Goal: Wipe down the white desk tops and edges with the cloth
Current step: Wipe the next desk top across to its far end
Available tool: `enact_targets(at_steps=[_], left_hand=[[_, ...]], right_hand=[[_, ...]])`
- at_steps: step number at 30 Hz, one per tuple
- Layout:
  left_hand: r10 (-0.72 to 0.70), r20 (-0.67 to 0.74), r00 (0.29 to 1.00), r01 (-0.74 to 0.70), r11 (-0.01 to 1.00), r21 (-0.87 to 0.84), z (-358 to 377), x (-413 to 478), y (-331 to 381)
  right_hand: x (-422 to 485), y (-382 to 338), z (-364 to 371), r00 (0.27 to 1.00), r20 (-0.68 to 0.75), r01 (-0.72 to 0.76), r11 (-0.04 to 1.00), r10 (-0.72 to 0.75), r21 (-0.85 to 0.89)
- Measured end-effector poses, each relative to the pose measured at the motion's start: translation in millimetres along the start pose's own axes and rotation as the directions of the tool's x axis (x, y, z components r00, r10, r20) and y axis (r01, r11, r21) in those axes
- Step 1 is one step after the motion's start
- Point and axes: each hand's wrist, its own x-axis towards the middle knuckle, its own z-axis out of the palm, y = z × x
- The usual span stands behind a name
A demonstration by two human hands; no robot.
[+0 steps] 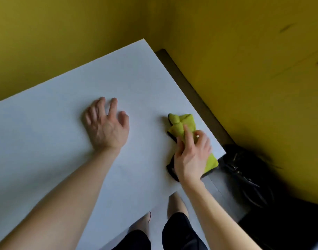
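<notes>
From the head view, my left hand [105,123] rests palm-down on the white tabletop [51,134]. Its fingers are spread and only lightly bent, holding nothing. My right hand [190,159] sits on the yellow-green cloth [181,123]. The fingers are bent over the folds and the thumb is against its left side, so I have it gripped and pressed to the surface.

The cloth (dark along its underside edge) lies bunched lengthwise right beside the tabletop's right edge. Its near end is just beside the near right corner. Between my two hands there is a bare strip of white, and far more open surface runs left of my left hand and up toward the far corner.

The far edge runs close along the yellow wall [64,37]. On the right, a narrow dark gap separates the tabletop from the other yellow wall. Past the near right corner a black bag [248,170] sits on the grey floor [225,192], close to that corner. My legs stand at the near edge.
</notes>
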Motion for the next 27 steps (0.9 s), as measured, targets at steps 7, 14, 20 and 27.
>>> enact_targets(at_steps=[7,14,20,27], left_hand=[[0.074,0.248,0.966,-0.081,0.996,0.019,-29,15,-5],[0.157,0.509,0.847,-0.125,0.987,-0.097,-74,-30,-55],[0.063,0.46,0.886,-0.009,0.993,-0.119,-105,-138,-114],[-0.121,0.53,0.839,0.177,0.983,-0.055,-143,-163,-169]], right_hand=[[-46,-23,-12,0.801,0.204,0.537,0.826,-0.562,0.171],[4,35,-23,0.982,-0.12,-0.157,0.986,0.149,-0.059],[-132,-105,-3,0.847,0.259,0.427,0.884,-0.464,0.19],[12,-58,30,0.734,0.174,0.652,0.753,-0.657,0.088]])
